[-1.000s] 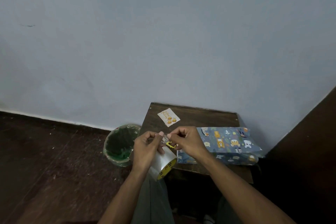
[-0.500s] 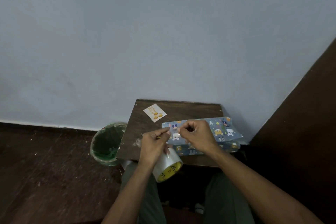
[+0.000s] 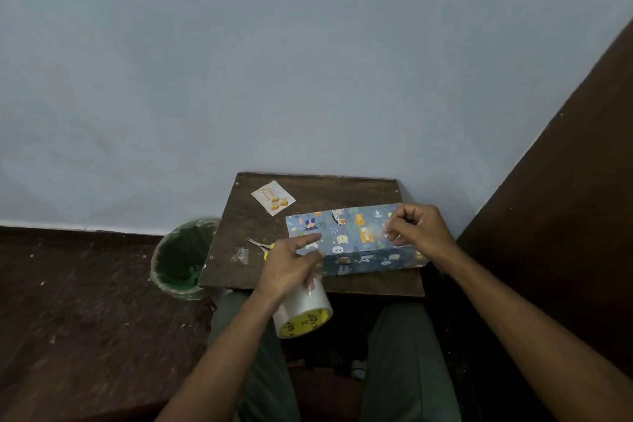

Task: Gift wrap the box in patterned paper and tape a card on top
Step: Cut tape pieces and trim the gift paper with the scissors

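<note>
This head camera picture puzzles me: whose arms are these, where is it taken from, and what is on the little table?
No machine here: a person wears a camera on the head, looking down at their own two arms. The left hand holds a roll of clear tape. The right hand pinches a cut strip of tape over the wrapped box. The box sits on a small wooden table, along with a card, scissors and a scrap of tape. A green bin stands on the floor beside it.

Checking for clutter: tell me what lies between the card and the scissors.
Only bare tabletop in the head view, between the card and the scissors.
</note>
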